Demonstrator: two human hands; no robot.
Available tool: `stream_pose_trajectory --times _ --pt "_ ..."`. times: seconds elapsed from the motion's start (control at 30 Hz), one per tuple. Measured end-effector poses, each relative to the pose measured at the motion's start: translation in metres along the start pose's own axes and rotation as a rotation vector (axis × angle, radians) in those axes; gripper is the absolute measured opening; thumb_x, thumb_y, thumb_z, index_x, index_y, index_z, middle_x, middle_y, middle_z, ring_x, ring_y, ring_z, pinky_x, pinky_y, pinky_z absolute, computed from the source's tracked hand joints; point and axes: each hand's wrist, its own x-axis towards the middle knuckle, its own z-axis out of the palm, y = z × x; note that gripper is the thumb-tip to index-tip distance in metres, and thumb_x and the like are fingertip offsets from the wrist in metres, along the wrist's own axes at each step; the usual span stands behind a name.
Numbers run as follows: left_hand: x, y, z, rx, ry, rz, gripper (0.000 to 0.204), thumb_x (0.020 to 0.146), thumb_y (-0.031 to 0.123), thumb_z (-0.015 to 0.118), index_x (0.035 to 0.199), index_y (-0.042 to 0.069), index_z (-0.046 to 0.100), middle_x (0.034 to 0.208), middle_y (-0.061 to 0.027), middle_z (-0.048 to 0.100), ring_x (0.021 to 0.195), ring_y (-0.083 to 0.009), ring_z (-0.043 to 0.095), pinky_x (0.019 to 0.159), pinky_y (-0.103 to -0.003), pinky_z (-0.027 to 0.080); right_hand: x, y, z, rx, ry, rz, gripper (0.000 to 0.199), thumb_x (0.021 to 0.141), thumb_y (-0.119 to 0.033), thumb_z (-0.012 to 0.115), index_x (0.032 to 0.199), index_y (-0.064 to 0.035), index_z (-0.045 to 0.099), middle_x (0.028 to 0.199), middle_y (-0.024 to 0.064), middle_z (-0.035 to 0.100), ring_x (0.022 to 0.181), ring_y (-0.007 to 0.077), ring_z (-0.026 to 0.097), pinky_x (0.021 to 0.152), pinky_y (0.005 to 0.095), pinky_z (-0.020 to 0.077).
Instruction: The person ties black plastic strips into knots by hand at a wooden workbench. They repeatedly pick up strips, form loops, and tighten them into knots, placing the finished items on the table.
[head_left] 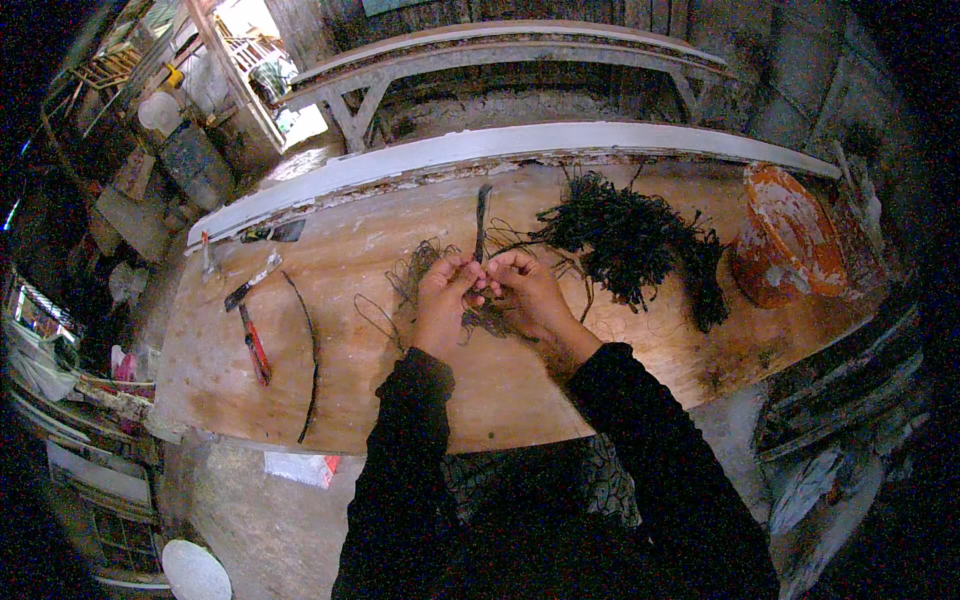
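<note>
My left hand and my right hand meet over the middle of the wooden table, fingertips pinched together. Between them they grip a slim bundle of dark strands, whose upper end points away from me. Exactly how each fingertip grips it is too small to tell. Thin loose strands lie tangled beside and under my hands. To the right of my right hand rests a big heap of black knotted strands.
An orange, paint-smeared bucket lies tipped at the table's right end. At left are a red-handled tool, a long dark strip and a small hammer-like tool. A white-edged board borders the far side; a bench stands behind.
</note>
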Motion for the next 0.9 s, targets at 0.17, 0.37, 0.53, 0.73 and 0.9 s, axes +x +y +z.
stream_pose_trajectory --times 0.17,0.37,0.53,0.73,0.9 --pt "-0.003 0.006 0.005 -0.018 0.017 0.005 0.009 0.079 0.014 0.054 0.083 0.007 0.051 0.072 0.0002 0.052 0.064 -0.0075 0.05 0.053 -0.019 0.043 -0.004 -0.006 0.005 -0.034 0.027 0.006 0.011 0.073 -0.01 0.061 0.08 -0.0026 0.056 0.07 0.0024 0.057 0.057 0.0084 0.049 0.052 0.0192 0.0394" --pt "0.001 0.0 -0.002 -0.084 0.044 0.017 0.01 0.078 0.015 0.055 0.084 0.007 0.052 0.073 0.0001 0.054 0.065 -0.0072 0.051 0.053 -0.019 0.043 -0.007 -0.007 0.01 -0.026 -0.02 -0.048 0.016 0.072 -0.011 0.062 0.084 -0.001 0.057 0.072 0.0039 0.058 0.063 0.0113 0.053 0.056 0.0215 0.0421" --pt "-0.004 0.007 0.003 -0.048 0.01 -0.019 0.012 0.078 0.016 0.055 0.084 0.006 0.053 0.076 -0.0001 0.056 0.066 -0.007 0.052 0.054 -0.019 0.043 -0.003 -0.006 -0.002 -0.942 0.005 -0.708 0.015 0.069 -0.007 0.061 0.083 -0.0053 0.059 0.08 0.0081 0.059 0.073 0.0211 0.056 0.06 0.0281 0.0451" --pt "-0.005 0.007 -0.002 0.031 -0.01 -0.042 0.012 0.079 0.017 0.054 0.086 0.007 0.054 0.078 0.0 0.057 0.069 -0.0076 0.052 0.054 -0.021 0.043 -0.012 -0.015 0.008 -1.215 -0.082 -0.984 0.022 0.065 -0.001 0.054 0.087 -0.0059 0.054 0.089 0.0099 0.056 0.075 0.0282 0.054 0.063 0.0329 0.0443" --pt "-0.004 0.008 0.004 0.098 -0.034 0.002 0.014 0.078 0.014 0.055 0.089 0.005 0.055 0.084 -0.002 0.057 0.074 -0.0098 0.053 0.056 -0.021 0.045 -0.012 -0.013 0.007 -1.05 -0.025 -0.784 0.021 0.067 -0.001 0.052 0.088 -0.0043 0.052 0.086 0.0129 0.054 0.076 0.0323 0.052 0.065 0.0359 0.0424"
